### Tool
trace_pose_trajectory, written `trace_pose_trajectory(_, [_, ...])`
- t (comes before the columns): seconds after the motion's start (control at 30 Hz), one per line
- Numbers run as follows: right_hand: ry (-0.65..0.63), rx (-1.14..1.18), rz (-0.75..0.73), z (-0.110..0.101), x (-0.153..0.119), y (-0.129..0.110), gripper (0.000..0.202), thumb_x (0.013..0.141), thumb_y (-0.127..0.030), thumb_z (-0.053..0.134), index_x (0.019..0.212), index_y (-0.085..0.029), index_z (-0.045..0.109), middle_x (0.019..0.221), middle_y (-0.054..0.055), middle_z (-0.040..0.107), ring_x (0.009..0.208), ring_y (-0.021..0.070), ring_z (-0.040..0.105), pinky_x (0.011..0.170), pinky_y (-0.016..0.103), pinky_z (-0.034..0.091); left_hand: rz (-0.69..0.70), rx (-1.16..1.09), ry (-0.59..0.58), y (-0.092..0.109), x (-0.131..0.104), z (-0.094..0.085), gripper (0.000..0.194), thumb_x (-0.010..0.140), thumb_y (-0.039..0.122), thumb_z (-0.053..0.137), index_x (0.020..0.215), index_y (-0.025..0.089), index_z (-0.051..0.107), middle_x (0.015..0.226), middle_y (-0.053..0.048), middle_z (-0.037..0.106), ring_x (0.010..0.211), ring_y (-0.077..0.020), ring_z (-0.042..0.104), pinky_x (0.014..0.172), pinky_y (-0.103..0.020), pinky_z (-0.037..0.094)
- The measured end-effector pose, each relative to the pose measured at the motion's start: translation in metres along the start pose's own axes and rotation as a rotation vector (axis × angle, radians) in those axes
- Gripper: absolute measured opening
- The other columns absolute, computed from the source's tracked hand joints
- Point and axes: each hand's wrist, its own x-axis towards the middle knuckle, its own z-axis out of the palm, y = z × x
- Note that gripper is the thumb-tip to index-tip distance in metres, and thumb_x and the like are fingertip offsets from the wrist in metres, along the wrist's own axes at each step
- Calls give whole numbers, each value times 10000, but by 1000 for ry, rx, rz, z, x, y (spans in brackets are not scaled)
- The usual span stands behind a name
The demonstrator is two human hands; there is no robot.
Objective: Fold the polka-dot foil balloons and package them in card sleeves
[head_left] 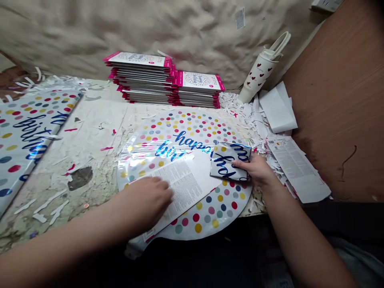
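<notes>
Head view: the right hand (260,171) has a narrow grip on a small folded rectangle of silvery-white foil (223,160) with blue script and a few coloured dots; the thumb lies across its upper face, and the other fingers are mostly hidden. That folded foil lies over the right part of a flat, round, white foil balloon (207,125), printed with multicoloured dots and shiny blue lettering, and overlaps the right end of a long white card with fine grey print (192,180). Whether the folded foil rests on them or is held just above, I cannot tell.

The card slants across the balloon's lower middle. The left hand (156,198), blurred and with fingers curled, is over the card's left part; whether its grip holds anything cannot be made out. The balloon spreads over the pale, worn desk (100,120), its lower edge reaching past the front.

Behind it, a taller stack of pink-edged white packets (144,82) stands against a shorter stack of the same packets (199,90). A cream tumbler with dark red hearts (259,78) leans to their right, among white paper scraps (231,105). Further right lies another white printed card (298,168); at far left, folded dotted foil (33,132).
</notes>
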Motion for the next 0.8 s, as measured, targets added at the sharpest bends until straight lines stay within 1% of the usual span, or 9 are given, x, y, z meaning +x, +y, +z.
trace_pose_trajectory(0.03, [10, -26, -24, 6, 1, -1, 411, 505, -278, 817, 861, -165, 645, 854, 58, 713, 782, 237, 673, 728, 367, 559, 81, 105, -14, 5, 21, -1, 263, 806, 213, 403, 766, 180, 661, 777, -92, 642, 715, -235, 582, 672, -360, 458])
trace_pose_trajectory(0.07, [20, -56, -41, 11, 3, -2, 400, 505, -293, 815, 843, -159, 648, 840, 60, 711, 763, 233, 672, 712, 362, 557, 159, 179, 36, 8, 42, 1, 268, 807, 181, 380, 854, 156, 642, 855, -110, 622, 797, -241, 564, 723, -367, 448])
trace_pose_trajectory(0.13, [31, -128, -75, 18, 4, -5, 383, 515, -326, 801, 821, -151, 653, 822, 62, 706, 733, 225, 665, 682, 351, 548, 255, 280, 103, 7, 77, 9, 230, 778, 181, 408, 883, 127, 605, 905, -125, 579, 845, -244, 521, 782, -385, 420])
trace_pose_trajectory(0.23, [44, -259, -110, 24, 0, -8, 367, 530, -367, 777, 800, -146, 661, 779, 57, 696, 706, 218, 646, 646, 331, 524, 321, 328, 172, -5, 101, 22, 170, 739, 199, 442, 831, 132, 567, 891, -117, 552, 833, -238, 489, 780, -384, 396])
trace_pose_trajectory(0.33, [-7, -343, -97, 28, -8, -13, 333, 531, -380, 767, 731, -138, 655, 691, 39, 667, 651, 199, 613, 602, 307, 491, 353, 331, 220, -10, 99, 24, 148, 743, 212, 431, 811, 144, 543, 822, -89, 553, 775, -220, 484, 779, -387, 372])
trace_pose_trajectory(0.47, [-264, -359, -51, 30, -10, -29, 291, 540, -328, 766, 702, -123, 638, 631, 4, 624, 578, 144, 559, 574, 270, 453, 385, 355, 255, -1, 89, 14, 139, 766, 237, 414, 744, 160, 528, 719, -61, 540, 725, -209, 470, 814, -425, 328])
trace_pose_trajectory(0.6, [-468, -408, 28, 30, -1, -47, 288, 520, -273, 783, 729, -126, 648, 639, -14, 622, 587, 132, 556, 585, 259, 451, 471, 356, 218, 6, 84, 10, 124, 770, 251, 447, 726, 169, 529, 791, -69, 553, 783, -216, 459, 825, -425, 303])
trace_pose_trajectory(0.7, [-543, -437, 47, 27, 6, -57, 290, 509, -249, 786, 737, -130, 652, 647, -17, 633, 592, 130, 563, 596, 258, 464, 471, 336, 204, 6, 81, 9, 107, 780, 241, 454, 765, 169, 531, 833, -69, 554, 802, -213, 456, 825, -412, 305])
trace_pose_trajectory(0.8, [-561, -483, 54, 25, 9, -60, 272, 502, -227, 782, 719, -133, 647, 647, -21, 643, 581, 126, 568, 589, 250, 472, 461, 331, 209, 6, 80, 11, 121, 804, 239, 437, 778, 166, 530, 847, -75, 554, 810, -213, 458, 834, -414, 305])
